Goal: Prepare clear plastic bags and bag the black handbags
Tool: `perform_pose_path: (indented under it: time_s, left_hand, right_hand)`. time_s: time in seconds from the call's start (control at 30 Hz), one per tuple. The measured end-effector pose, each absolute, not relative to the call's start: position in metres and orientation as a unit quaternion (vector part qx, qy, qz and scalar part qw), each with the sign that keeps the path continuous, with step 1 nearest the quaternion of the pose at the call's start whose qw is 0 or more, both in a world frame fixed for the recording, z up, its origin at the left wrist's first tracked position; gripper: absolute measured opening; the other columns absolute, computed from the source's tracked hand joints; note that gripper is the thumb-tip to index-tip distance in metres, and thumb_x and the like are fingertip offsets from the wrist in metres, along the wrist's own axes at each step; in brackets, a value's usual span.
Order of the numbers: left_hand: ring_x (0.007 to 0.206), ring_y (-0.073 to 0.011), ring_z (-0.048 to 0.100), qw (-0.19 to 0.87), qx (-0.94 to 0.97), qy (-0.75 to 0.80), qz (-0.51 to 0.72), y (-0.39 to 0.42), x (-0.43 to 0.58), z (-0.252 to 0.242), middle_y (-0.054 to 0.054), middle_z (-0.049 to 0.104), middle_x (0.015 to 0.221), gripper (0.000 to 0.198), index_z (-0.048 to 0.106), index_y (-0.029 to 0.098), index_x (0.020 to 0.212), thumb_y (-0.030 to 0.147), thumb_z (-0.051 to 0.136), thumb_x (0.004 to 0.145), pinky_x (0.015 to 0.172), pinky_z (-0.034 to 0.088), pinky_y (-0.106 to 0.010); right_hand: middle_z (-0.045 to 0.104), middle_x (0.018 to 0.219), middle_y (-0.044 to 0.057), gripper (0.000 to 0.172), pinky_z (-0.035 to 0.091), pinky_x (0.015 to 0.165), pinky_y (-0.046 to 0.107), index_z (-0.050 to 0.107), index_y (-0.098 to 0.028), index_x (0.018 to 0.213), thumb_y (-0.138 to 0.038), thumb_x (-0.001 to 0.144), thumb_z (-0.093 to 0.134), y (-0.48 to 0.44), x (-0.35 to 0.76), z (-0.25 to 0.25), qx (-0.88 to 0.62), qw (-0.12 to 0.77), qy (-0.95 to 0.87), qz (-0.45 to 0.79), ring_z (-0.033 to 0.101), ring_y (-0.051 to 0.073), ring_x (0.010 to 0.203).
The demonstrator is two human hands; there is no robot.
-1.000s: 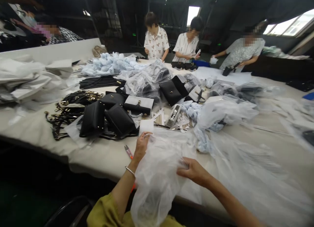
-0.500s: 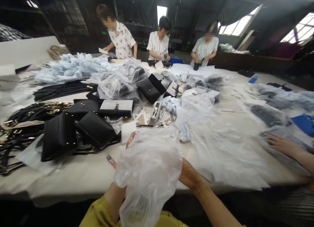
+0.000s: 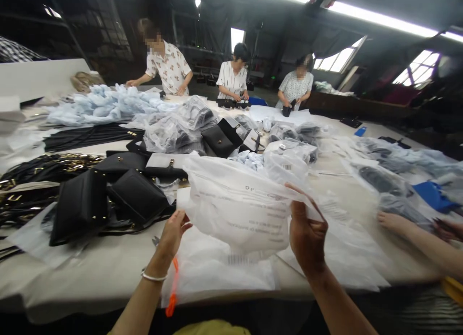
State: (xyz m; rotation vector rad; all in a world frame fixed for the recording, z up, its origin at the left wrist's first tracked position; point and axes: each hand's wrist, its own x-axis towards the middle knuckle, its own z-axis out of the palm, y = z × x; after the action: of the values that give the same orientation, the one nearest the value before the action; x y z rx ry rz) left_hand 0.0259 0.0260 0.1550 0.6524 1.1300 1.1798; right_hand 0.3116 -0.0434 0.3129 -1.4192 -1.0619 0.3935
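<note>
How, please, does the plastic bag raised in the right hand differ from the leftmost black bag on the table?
The plastic bag is translucent white; the black bag is opaque. The plastic bag carries printed text; the black bag shows small gold-coloured studs. The right hand holds the plastic bag up; no hand touches the black bag.

From the wearer, there are two own hands: one left hand point(image 3: 172, 231) at eleven o'clock, one right hand point(image 3: 307, 229) past one. Between them is one plastic bag point(image 3: 238, 207). Toward ten are one bracelet point(image 3: 154, 277) and one orange cord point(image 3: 172, 292). At least five handbags point(image 3: 137, 197) lie from ten to twelve; three people point(image 3: 233, 79) stand around twelve.
</note>
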Motion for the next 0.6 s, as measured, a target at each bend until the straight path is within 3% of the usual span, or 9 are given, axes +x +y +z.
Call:
perform_pose_path:
  time_s: [0.1,0.17,0.23,0.3,0.4,0.5,0.6]
  left_hand:
    - [0.073,-0.0195,0.063,0.723,0.354,0.450,0.387,-0.010,0.017,0.159,-0.009,0.069,0.079,0.039,0.070,0.013,0.083,0.050,0.076,0.073,0.064,0.049,-0.028]
    - [0.086,-0.0239,0.065,0.764,0.379,0.386,0.351,-0.027,0.019,0.166,-0.014,0.071,0.094,0.045,0.072,0.012,0.094,0.054,0.072,0.078,0.075,0.051,-0.032]
    - [0.098,-0.0278,0.064,0.779,0.365,0.329,0.390,-0.033,0.024,0.174,-0.018,0.068,0.111,0.057,0.070,0.013,0.110,0.062,0.065,0.080,0.083,0.052,-0.037]
    - [0.109,-0.0293,0.061,0.766,0.355,0.322,0.427,-0.031,0.028,0.179,-0.018,0.061,0.127,0.062,0.062,0.018,0.125,0.062,0.065,0.081,0.087,0.051,-0.039]
    - [0.115,-0.0268,0.057,0.738,0.341,0.390,0.433,-0.022,0.031,0.177,-0.013,0.054,0.136,0.063,0.051,0.027,0.135,0.051,0.071,0.080,0.088,0.050,-0.036]
    - [0.086,-0.0199,0.061,0.676,0.341,0.485,0.438,-0.016,0.031,0.167,-0.008,0.067,0.099,0.047,0.066,0.019,0.106,0.056,0.069,0.078,0.073,0.047,-0.029]
    - [0.057,-0.0130,0.048,0.600,0.403,0.545,0.425,-0.013,0.034,0.161,-0.001,0.055,0.058,0.053,0.063,0.015,0.068,0.066,0.060,0.080,0.056,0.035,-0.024]
  right_hand:
    - [0.058,0.056,0.001,0.045,0.046,0.052,0.030,0.067,-0.017,0.080,-0.061,0.082,0.062,-0.035,0.299,0.286,-0.668,0.620,-0.346,0.223,0.053,0.017,0.056]
    - [0.056,0.052,0.000,0.049,0.046,0.051,0.031,0.065,-0.018,0.073,-0.067,0.078,0.063,-0.029,0.295,0.257,-0.687,0.604,-0.305,0.267,0.053,0.017,0.054]
    - [0.069,0.073,0.006,0.054,0.054,0.069,0.036,0.068,-0.016,0.085,-0.069,0.075,0.063,-0.027,0.291,0.230,-0.672,0.602,-0.334,0.276,0.065,0.023,0.075]
    - [0.074,0.098,0.011,0.057,0.053,0.091,0.041,0.069,-0.016,0.100,-0.067,0.075,0.063,-0.030,0.287,0.211,-0.650,0.600,-0.386,0.263,0.066,0.028,0.101]
    - [0.073,0.109,0.013,0.053,0.049,0.101,0.045,0.069,-0.016,0.103,-0.062,0.077,0.064,-0.036,0.279,0.200,-0.638,0.587,-0.427,0.259,0.064,0.030,0.110]
    - [0.073,0.109,0.014,0.049,0.049,0.103,0.049,0.071,-0.016,0.103,-0.058,0.079,0.065,-0.040,0.275,0.199,-0.628,0.579,-0.433,0.289,0.066,0.030,0.107]
    - [0.073,0.109,0.013,0.044,0.048,0.105,0.051,0.072,-0.017,0.103,-0.054,0.081,0.065,-0.043,0.279,0.196,-0.615,0.570,-0.460,0.293,0.066,0.030,0.108]
